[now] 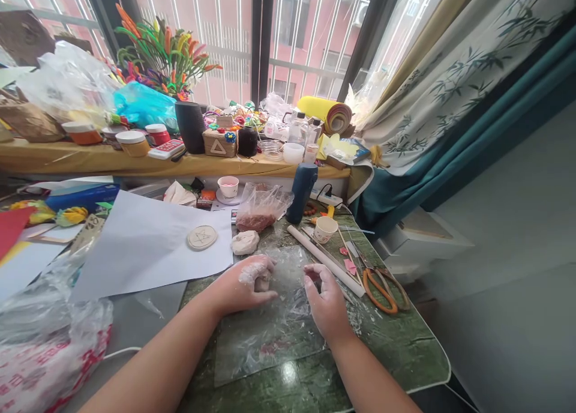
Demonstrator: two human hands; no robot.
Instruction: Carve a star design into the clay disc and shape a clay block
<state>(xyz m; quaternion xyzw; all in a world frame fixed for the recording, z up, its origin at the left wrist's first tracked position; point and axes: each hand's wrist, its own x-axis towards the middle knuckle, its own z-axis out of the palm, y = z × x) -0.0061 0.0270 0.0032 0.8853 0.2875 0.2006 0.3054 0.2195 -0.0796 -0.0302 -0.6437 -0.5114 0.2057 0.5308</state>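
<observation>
Curving over a plastic sheet point(245, 348) at frame centre, left hand point(252, 284), right hand point(327, 302), each grip loosely spread, pale lump point(245, 242) nearby

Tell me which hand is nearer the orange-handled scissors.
Right. The right hand is just left of the scissors; the left hand is farther left.

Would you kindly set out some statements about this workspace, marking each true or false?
1. The left hand and right hand are apart. True.
2. The right hand grips the beige rod. False: the beige rod lies on the table.
3. The star-marked disc lies on the white paper. True.
4. The blue bottle lies on its side. False: the blue bottle stands upright.
5. The scissors have orange handles. True.
</observation>
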